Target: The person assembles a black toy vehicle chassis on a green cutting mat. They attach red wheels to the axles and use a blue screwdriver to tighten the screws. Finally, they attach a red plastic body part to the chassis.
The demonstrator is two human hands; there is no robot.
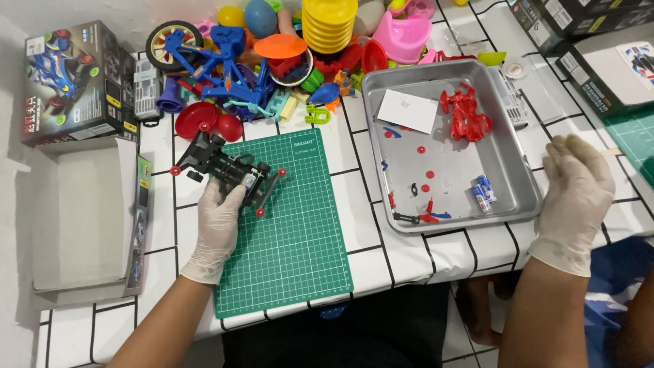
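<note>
Around your work lay a heap of bright plastic toys [272, 61] at the far edge of the white gridded surface [402, 255], an open cardboard box [82, 218] to your left, and a metal tray [518, 184] to your right holding a red car shell [466, 114], a white paper slip [407, 110], two small batteries [482, 192] and scattered red bits. Your left hand [218, 228] had its fingers [228, 197] pinching the black toy car chassis [228, 169] at the upper left corner of the green cutting mat [293, 259]. The chassis lay with its long axis slanting from far-left to near-right. Your right hand [575, 194] rested just beside the tray's right rim, fingers loosely together, holding nothing.
</note>
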